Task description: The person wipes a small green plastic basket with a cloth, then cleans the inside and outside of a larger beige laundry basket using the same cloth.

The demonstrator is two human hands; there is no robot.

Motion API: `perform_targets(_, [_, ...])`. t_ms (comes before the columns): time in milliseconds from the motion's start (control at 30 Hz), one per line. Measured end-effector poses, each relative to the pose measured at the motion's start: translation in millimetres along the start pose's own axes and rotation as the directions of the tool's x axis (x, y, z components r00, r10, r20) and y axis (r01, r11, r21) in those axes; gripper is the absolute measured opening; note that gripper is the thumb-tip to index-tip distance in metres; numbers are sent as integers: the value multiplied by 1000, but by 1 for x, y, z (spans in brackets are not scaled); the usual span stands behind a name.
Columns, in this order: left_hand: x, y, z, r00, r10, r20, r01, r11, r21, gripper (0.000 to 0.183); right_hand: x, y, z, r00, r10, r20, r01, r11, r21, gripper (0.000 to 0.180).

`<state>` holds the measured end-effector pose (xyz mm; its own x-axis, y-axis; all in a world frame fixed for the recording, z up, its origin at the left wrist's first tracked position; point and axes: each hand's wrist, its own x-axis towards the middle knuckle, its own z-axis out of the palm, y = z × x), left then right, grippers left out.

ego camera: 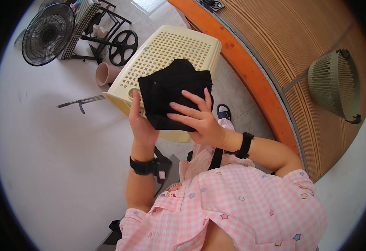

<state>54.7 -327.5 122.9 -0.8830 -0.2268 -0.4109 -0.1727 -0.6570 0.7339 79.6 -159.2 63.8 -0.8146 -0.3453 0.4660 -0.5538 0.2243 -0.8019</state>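
A folded piece of black cloth [176, 91] is held up in front of me between both hands. My left hand [143, 122] grips its left edge, with the thumb upright beside the cloth and the other fingers hidden behind it. Spread across the lower right of the cloth are the fingers of my right hand [200, 117]; its thumb is out of sight. Directly beyond the cloth is a cream plastic basket [170, 39], its face of square holes turned towards me. The cloth covers part of that basket.
A bed with an orange wooden edge [233, 53] and a brown mat [270, 37] runs along the right. On it lies a green slatted basket [330, 84]. A black fan [48, 34], a pink bin [106, 74] and a metal pole [82, 101] are at the left, near the white wall [45, 157].
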Motion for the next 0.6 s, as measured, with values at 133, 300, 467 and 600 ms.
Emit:
perform_targets(133, [1,0,-3,952,-151,266,198,967,-162,38,10,-9,0,996,57,66,-53,997,-49,43])
perform_targets(300, [-11,-8,0,996,-60,64,64,995,-75,39,18,-15,-23,970,43,238,2,982,-187,49])
perform_targets(467, [-12,-19,-1,999,-19,-43,16,997,-69,41,25,22,-42,945,98,311,-27,974,-225,56])
perform_targets(600, [-28,-6,16,999,-1,37,3,999,-46,58,51,111,-39,945,319,80,-273,897,-348,47])
